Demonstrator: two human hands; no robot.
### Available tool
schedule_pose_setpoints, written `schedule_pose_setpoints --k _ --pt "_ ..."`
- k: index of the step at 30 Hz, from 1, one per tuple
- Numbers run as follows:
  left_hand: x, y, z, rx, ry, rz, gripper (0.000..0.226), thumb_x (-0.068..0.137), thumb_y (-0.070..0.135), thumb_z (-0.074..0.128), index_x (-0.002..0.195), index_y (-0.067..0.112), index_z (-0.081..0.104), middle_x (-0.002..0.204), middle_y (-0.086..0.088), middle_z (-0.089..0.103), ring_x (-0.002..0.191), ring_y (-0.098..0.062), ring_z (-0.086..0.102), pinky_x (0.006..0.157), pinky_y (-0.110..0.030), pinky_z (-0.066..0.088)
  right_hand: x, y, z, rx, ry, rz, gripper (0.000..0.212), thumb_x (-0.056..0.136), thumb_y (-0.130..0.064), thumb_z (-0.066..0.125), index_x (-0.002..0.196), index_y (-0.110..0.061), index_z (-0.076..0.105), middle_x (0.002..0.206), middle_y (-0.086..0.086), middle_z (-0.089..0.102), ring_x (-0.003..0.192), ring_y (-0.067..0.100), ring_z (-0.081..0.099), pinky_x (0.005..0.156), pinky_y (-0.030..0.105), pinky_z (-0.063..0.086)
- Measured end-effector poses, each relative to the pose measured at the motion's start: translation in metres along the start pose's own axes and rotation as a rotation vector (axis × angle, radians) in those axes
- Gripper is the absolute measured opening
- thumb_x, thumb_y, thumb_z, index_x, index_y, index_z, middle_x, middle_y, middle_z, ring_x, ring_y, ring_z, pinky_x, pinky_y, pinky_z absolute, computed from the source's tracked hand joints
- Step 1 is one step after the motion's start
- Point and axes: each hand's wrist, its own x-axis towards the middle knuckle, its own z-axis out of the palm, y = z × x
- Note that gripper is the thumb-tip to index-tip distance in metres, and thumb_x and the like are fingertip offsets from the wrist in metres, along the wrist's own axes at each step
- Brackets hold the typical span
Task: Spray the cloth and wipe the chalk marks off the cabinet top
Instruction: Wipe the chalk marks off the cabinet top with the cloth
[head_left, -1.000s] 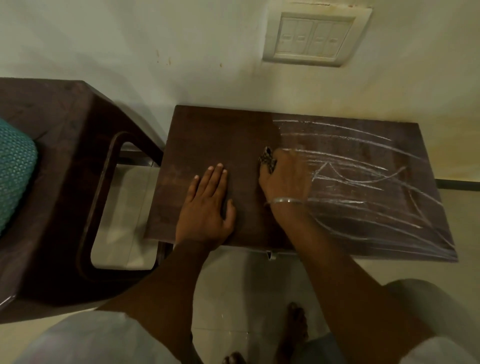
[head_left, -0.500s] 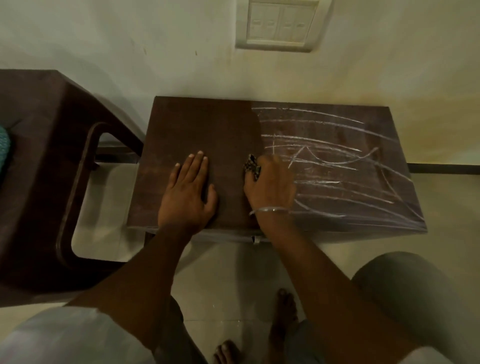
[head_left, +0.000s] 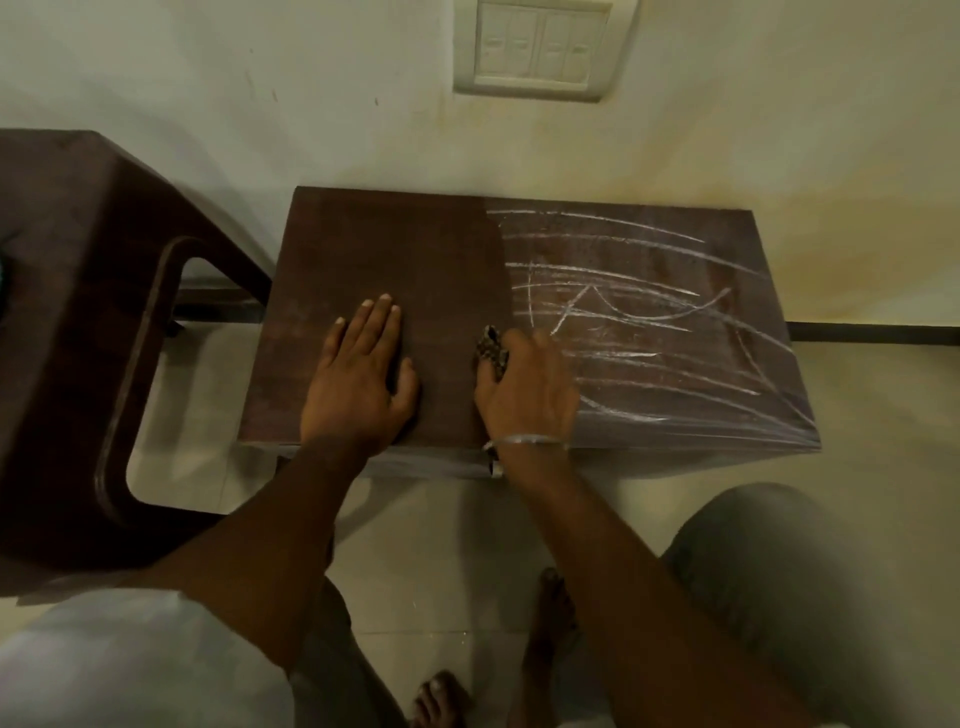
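The dark brown cabinet top (head_left: 395, 249) stands against the wall. Its left half is bare wood; white chalk marks (head_left: 639, 312) streak the right half. My left hand (head_left: 361, 379) lies flat with straight fingers on the bare left part. My right hand (head_left: 530, 389) grips a small dark patterned cloth (head_left: 491, 351) and presses it on the top at the edge of the chalked area, near the front. Most of the cloth is hidden under the hand. No spray bottle is in view.
A dark brown plastic chair (head_left: 88, 332) stands close on the left of the cabinet. A white switch plate (head_left: 540, 47) is on the wall above. Pale floor tiles and my bare feet (head_left: 550, 613) lie below the cabinet's front edge.
My right hand with the cloth has drawn back toward the cabinet's front edge along the border of the chalk. My left hand stays flat in place. The camera view has shifted.
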Motion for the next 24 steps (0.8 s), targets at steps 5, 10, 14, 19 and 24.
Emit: schedule_pose_setpoints --k 5,10,14,19,24 --pt "-0.001 0.000 -0.002 0.011 -0.017 -0.008 0.069 0.096 0.045 0.027 0.155 0.010 0.031 0.164 -0.006 0.025 0.153 -0.019 0.018 0.125 -0.043 0.013 -0.020 0.007 -0.003 0.039 -0.017 0.010 0.019 0.087 -0.035 0.060 0.100 -0.021 0.063 0.101 0.003 0.059 0.090 0.024 0.059 0.071 0.035 0.047" --pt "-0.002 0.004 -0.001 0.053 -0.037 0.005 0.071 0.097 0.048 0.027 0.156 0.008 0.028 0.165 -0.009 0.022 0.153 -0.022 0.016 0.126 -0.044 0.010 0.000 0.003 -0.006 0.029 -0.008 0.029 0.022 0.089 -0.034 0.060 0.107 -0.022 0.063 0.105 0.005 0.058 0.094 0.024 0.058 0.072 0.033 0.043" --pt "0.000 0.011 0.002 0.050 -0.079 0.033 0.074 0.098 0.049 0.018 0.156 0.003 0.022 0.165 -0.015 0.016 0.154 -0.025 0.009 0.126 -0.043 0.005 -0.036 0.017 -0.013 0.022 -0.012 0.036 0.023 0.087 -0.033 0.062 0.109 -0.023 0.063 0.108 0.004 0.058 0.097 0.022 0.058 0.075 0.034 0.046" --pt "0.002 0.037 0.014 0.026 -0.077 0.149 0.069 0.101 0.048 0.016 0.156 0.007 0.025 0.165 -0.009 0.019 0.154 -0.020 0.010 0.126 -0.042 0.003 -0.023 0.023 -0.010 0.042 0.021 0.066 0.022 0.087 -0.034 0.062 0.107 -0.025 0.064 0.106 0.002 0.059 0.094 0.022 0.059 0.074 0.032 0.045" --pt "0.003 0.036 0.014 0.030 -0.071 0.100 0.070 0.101 0.049 0.019 0.157 0.008 0.021 0.167 -0.007 0.014 0.155 -0.018 0.005 0.126 -0.043 0.003 -0.016 0.029 -0.014 0.019 0.017 0.056 0.027 0.089 -0.033 0.061 0.115 -0.025 0.061 0.111 0.003 0.058 0.098 0.021 0.058 0.078 0.034 0.048"
